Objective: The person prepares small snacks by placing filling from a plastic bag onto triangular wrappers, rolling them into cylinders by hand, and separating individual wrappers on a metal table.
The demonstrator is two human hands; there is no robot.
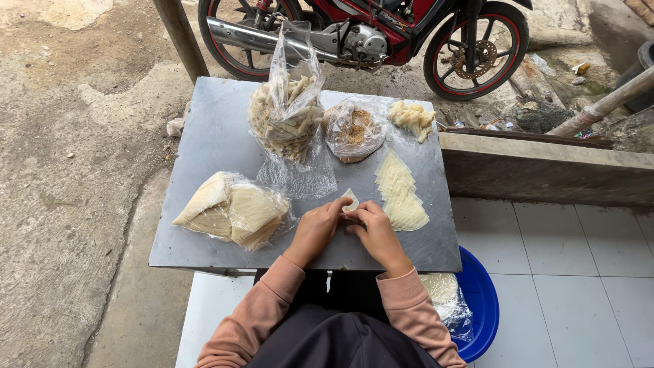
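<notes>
My left hand point(316, 229) and my right hand point(371, 228) meet near the front edge of a grey metal table point(204, 143). Together they pinch a small pale triangular dough wrapper point(351, 198) between the fingertips. Just right of my right hand lies a fanned row of flat triangular wrappers point(398, 191). A clear bag of stacked wrappers point(231, 210) lies left of my left hand. Further back stand a tall clear bag of rolled pastry sticks point(286, 112), a bag of brown crumbly filling point(354, 128) and a small pile of finished rolls point(412, 118).
A red motorcycle point(381, 31) is parked behind the table. A blue plastic basin point(482, 300) with a bagged pale disc sits on the white tiled floor at my right. A concrete step point(545, 167) runs along the right; bare ground lies to the left.
</notes>
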